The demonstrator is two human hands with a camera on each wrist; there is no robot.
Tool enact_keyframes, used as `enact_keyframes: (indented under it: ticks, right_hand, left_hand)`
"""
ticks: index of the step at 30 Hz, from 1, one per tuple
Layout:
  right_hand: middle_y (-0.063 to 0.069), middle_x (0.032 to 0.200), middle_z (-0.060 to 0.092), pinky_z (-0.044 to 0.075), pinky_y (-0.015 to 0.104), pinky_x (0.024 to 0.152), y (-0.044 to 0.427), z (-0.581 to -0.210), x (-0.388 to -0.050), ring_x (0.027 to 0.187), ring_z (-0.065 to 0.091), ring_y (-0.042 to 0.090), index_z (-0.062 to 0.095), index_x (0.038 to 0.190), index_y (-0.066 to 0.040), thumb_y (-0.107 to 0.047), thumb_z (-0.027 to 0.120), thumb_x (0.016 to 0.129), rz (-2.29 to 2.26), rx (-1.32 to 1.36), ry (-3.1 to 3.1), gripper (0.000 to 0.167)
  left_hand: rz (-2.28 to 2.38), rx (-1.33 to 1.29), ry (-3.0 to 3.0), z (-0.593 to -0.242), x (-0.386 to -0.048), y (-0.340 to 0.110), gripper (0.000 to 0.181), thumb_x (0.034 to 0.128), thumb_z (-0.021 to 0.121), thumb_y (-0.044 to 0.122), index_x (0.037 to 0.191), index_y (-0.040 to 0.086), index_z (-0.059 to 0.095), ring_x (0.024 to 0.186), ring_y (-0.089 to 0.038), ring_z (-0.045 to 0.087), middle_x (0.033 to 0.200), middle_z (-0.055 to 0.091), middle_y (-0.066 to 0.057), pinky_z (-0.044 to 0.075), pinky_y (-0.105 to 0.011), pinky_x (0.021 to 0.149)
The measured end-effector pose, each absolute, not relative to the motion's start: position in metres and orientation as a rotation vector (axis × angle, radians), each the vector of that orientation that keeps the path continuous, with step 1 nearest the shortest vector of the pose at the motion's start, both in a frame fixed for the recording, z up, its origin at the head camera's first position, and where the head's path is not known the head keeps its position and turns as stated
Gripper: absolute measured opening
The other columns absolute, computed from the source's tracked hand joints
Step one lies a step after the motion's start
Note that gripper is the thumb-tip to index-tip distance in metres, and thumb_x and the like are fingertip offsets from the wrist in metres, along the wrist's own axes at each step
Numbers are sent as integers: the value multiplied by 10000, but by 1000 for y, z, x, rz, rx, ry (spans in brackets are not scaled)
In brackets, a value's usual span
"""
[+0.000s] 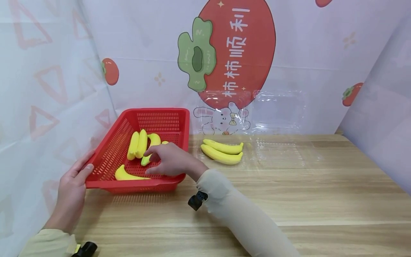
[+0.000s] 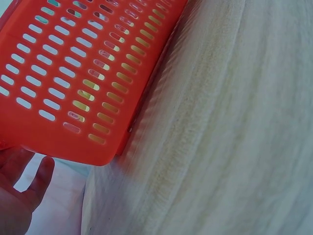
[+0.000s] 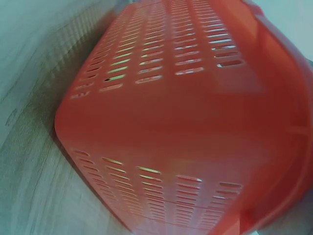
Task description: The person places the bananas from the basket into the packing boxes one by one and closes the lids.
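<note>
I see the person's left grip [image 1: 72, 184] holding the red basket [image 1: 141, 186] by its rim; the right grip [image 1: 171, 160] reaches inside, thumb and fingers parted, yellow bananas [image 1: 141, 144] just left of it (two more bananas [image 1: 223, 157] lie rightward, in clear plastic packaging [image 1: 248, 165]).

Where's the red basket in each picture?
Head: red basket left of centre, whole shape showing behind the hands.
Left wrist: red basket upper left, cut off.
Right wrist: red basket filling the middle and right.
Shared landmark: wooden tabletop.
</note>
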State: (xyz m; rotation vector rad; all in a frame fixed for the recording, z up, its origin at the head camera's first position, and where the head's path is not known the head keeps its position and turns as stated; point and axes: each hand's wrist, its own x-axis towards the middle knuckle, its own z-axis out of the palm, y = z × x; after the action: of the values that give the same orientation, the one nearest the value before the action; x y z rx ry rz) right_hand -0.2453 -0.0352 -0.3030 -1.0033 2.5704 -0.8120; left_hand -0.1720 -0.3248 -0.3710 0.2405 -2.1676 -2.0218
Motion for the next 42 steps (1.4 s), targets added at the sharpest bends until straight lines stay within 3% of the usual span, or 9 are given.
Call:
enact_keyframes:
  ticks: [5,12,20,28,42]
  right_hand:
    - [-9,1322,734,562,246,1007,-45,-304,-247,1193,656,116,660,1445,-209,-372,836,915,-622,-1058,2573,582]
    - [-40,1257,727,552,246,989,-58,-308,-251,1080,606,73,691,1418,-228,-336,818,932,-464,-1055,2521,513]
    - [-73,1291,706,515,249,1060,-68,-312,-257,1151,593,74,695,1425,-235,-259,759,980,-300,-1063,2459,450]
    - [-77,1200,704,529,227,969,-70,-312,-261,1089,586,91,720,1392,-257,-217,773,962,-314,-1022,2360,435]
    - [-89,1169,719,515,199,990,-74,-312,-264,1079,601,80,714,1402,-248,-174,753,975,-305,-1067,2305,436]
  left_hand:
    - [-1994,237,-2191,-372,-172,-326,568,1134,465,381,1678,305,324,1434,-82,404,1798,173,32,517,-12,789]
    - [-2004,229,-2181,-374,-171,-328,564,1134,469,371,1676,305,329,1412,-36,417,1796,173,43,508,-4,797]
    - [-1983,247,-2202,-373,-171,-325,565,1137,455,373,1680,305,316,1500,-114,354,1801,157,33,501,-2,804]
    - [-1992,229,-2186,-373,-172,-325,564,1133,469,376,1676,302,333,1438,-82,397,1797,175,38,516,-11,788]
    - [-1975,238,-2200,-372,-173,-325,570,1130,473,387,1676,306,330,1471,-109,373,1799,168,36,516,-11,780]
